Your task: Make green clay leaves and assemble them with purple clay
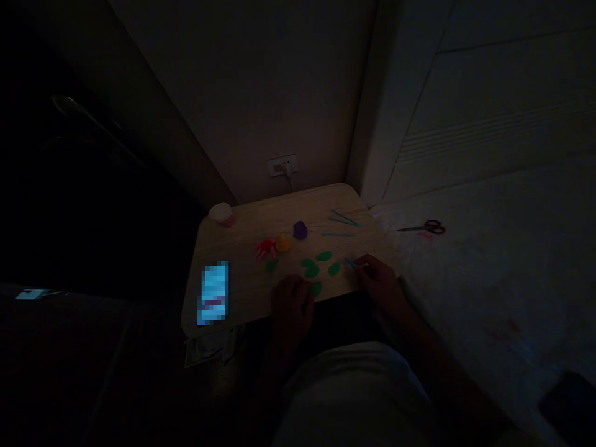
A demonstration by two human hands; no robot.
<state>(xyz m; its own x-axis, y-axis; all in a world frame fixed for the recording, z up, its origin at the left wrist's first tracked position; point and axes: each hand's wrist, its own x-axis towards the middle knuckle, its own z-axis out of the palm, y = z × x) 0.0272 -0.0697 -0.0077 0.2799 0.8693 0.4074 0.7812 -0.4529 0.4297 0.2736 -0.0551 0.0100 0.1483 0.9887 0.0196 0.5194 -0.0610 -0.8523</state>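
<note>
Dim wall [261, 99] backs our wooden tabletop [251, 223]. Near its front-right edge, our right hand [379, 282] pinches 1 thin blue stick [350, 263]; well apart, our left hand [292, 304] curls beside 1 green oval [316, 288], grip unclear.

Looks like a home room, dimly lit. Small light-wood table with rounded corners [261, 214] stands by a plain wall [251, 93] with a white rectangular wall socket [274, 166], plug in it. Far right, pale panelled surface with grooved lines [465, 136], door or furniture, can't tell. Right side, whitish soft-looking cloth or mat [503, 261] spread out. Left side mostly black, too dark to read.
</note>
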